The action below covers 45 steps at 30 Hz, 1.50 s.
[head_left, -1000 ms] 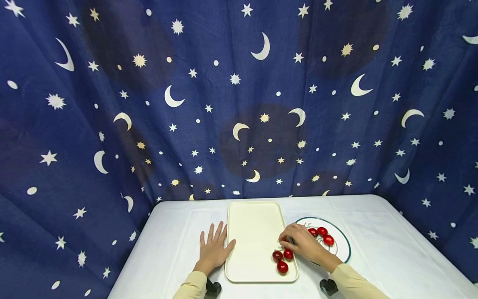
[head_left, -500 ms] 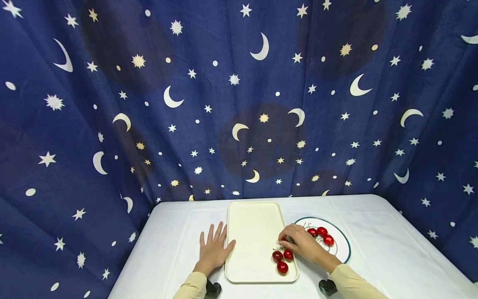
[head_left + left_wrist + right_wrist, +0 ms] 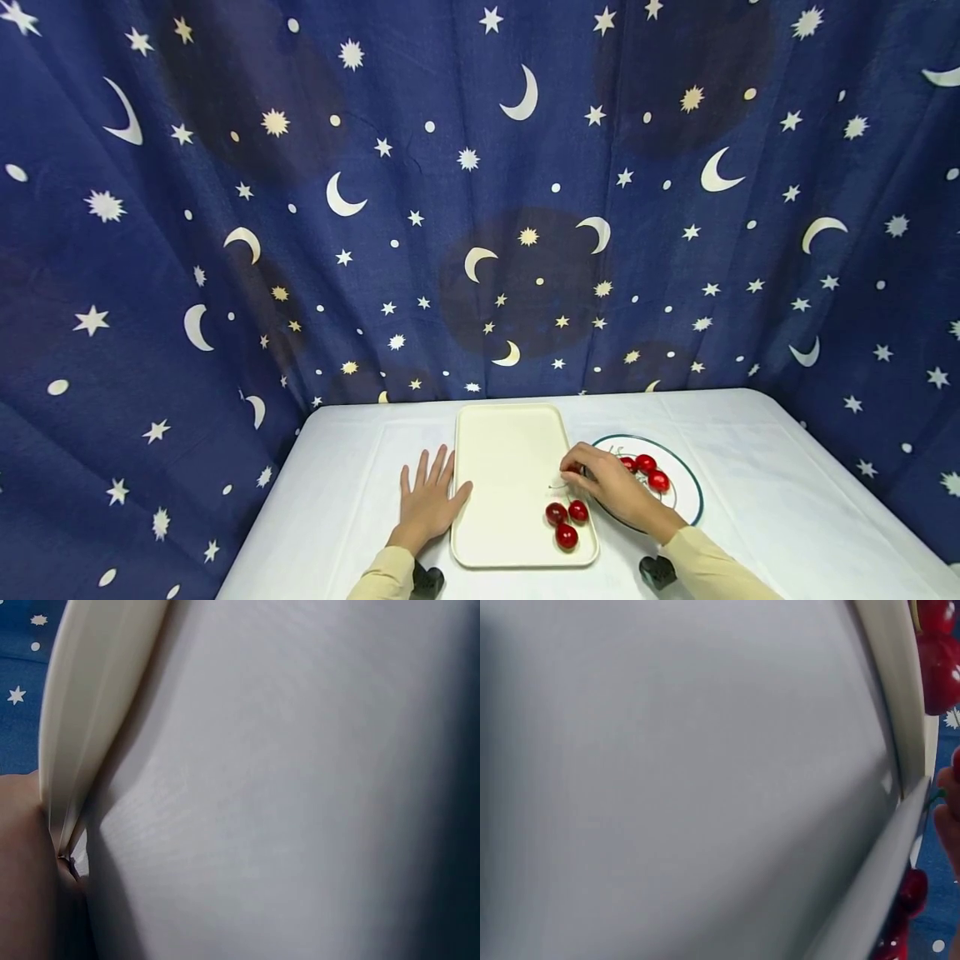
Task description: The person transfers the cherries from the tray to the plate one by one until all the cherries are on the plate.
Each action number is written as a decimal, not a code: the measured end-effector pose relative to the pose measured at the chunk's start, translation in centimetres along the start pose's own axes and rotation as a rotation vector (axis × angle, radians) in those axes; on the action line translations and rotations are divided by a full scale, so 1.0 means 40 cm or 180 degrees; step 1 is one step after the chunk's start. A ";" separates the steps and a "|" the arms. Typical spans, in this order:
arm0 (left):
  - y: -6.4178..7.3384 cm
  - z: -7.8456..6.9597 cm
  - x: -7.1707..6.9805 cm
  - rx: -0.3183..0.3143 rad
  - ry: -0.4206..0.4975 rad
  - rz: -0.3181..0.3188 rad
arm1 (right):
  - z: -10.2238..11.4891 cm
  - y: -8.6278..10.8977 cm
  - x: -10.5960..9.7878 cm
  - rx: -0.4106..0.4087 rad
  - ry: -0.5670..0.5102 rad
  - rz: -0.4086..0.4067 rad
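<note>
My left hand [image 3: 429,502] lies flat with fingers spread on the white cloth, its thumb over the left rim of a cream tray [image 3: 506,450]. Three red cherries [image 3: 566,536] sit in the tray's near right corner. Above the tray's right edge, my right hand [image 3: 611,487] pinches another cherry between thumb and curled fingers; most of it is hidden in the head view. In the right wrist view this held cherry [image 3: 957,763] shows at the right edge. Right of the tray, several cherries [image 3: 658,481] lie on a white plate [image 3: 688,500], partly covered by the hand.
A white cloth [image 3: 757,500] covers the table. Behind and at both sides hangs a blue curtain [image 3: 420,275] with moons and stars. The plate stands close to the tray's right side.
My right hand has shifted slightly up and away from the three tray cherries, still pinching its cherry. The left hand stays where it was.
</note>
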State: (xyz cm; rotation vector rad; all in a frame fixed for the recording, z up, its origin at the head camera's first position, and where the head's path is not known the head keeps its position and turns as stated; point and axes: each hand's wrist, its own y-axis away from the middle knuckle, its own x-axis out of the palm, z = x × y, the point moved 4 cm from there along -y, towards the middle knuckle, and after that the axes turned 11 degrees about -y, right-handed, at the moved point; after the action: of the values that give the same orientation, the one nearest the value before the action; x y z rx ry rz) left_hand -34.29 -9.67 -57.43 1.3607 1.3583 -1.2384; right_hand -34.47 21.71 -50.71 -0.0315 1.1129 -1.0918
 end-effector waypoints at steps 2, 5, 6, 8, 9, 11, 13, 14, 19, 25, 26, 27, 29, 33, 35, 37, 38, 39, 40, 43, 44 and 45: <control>0.001 0.000 0.000 0.0005 0.0002 -0.0016 | 0.000 0.000 -0.005 -0.0017 0.0047 -0.0093; 0.004 -0.002 -0.003 0.0009 0.0019 0.0012 | 0.000 0.001 -0.015 -0.0059 0.0095 -0.0252; 0.006 -0.003 -0.005 0.0007 0.0019 0.0046 | 0.000 0.002 -0.019 -0.0077 0.0123 -0.0299; 0.010 -0.007 -0.014 0.0022 0.0049 0.0076 | 0.000 0.002 -0.025 -0.0127 0.0156 -0.0392; 0.012 -0.009 -0.019 0.0029 0.0073 0.0086 | 0.000 0.002 -0.028 -0.0162 0.0167 -0.0434; 0.016 -0.014 -0.032 0.0036 0.0098 0.0097 | 0.001 0.001 -0.034 -0.0215 0.0212 -0.0504; 0.020 -0.018 -0.043 0.0046 0.0115 0.0082 | 0.001 0.001 -0.041 -0.0224 0.0222 -0.0553; 0.023 -0.020 -0.048 0.0050 0.0128 0.0075 | 0.000 0.001 -0.043 -0.0213 0.0225 -0.0568; 0.023 -0.020 -0.051 0.0049 0.0120 0.0095 | -0.010 0.007 -0.058 -0.0097 0.0232 -0.0571; 0.001 -0.001 -0.011 0.0024 0.0016 0.0040 | -0.029 0.016 -0.065 -0.0048 0.0259 -0.0561; -0.003 0.003 -0.003 0.0009 -0.0024 0.0043 | -0.032 0.018 -0.065 -0.0058 0.0264 -0.0562; -0.007 0.006 0.004 0.0008 -0.0044 0.0025 | -0.036 0.020 -0.065 -0.0055 0.0275 -0.0568; -0.011 0.009 0.013 0.0018 -0.0079 -0.0022 | -0.044 0.026 -0.067 -0.0021 0.0364 -0.0596; -0.010 0.009 0.013 0.0038 -0.0068 -0.0051 | -0.052 0.035 -0.068 0.0117 0.0608 -0.0665; -0.008 0.007 0.011 0.0048 -0.0045 -0.0054 | -0.053 0.037 -0.068 0.0192 0.0695 -0.0673; -0.004 0.004 0.008 0.0049 -0.0019 -0.0044 | -0.054 0.039 -0.066 0.0252 0.0742 -0.0654; -0.003 0.004 0.008 0.0047 -0.0020 -0.0038 | -0.055 0.040 -0.065 0.0266 0.0764 -0.0649; -0.001 0.002 0.005 0.0052 -0.0006 -0.0036 | -0.057 0.041 -0.065 0.0291 0.0794 -0.0644; 0.000 0.002 0.004 0.0048 0.0001 -0.0022 | -0.058 0.042 -0.064 0.0303 0.0822 -0.0642; 0.007 -0.004 -0.010 0.0058 0.0068 0.0017 | -0.060 0.043 -0.065 0.0315 0.0893 -0.0657; 0.009 -0.005 -0.016 0.0063 0.0110 0.0019 | -0.060 0.043 -0.066 0.0319 0.0927 -0.0669; 0.011 -0.007 -0.022 0.0077 0.0161 0.0009 | -0.059 0.043 -0.066 0.0330 0.0955 -0.0679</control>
State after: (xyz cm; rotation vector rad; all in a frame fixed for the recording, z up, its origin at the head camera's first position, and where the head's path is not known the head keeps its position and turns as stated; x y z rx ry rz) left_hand -33.77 -9.57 -56.57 1.4188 1.3796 -1.2297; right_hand -35.07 25.59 -50.93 0.1005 1.3412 -1.3757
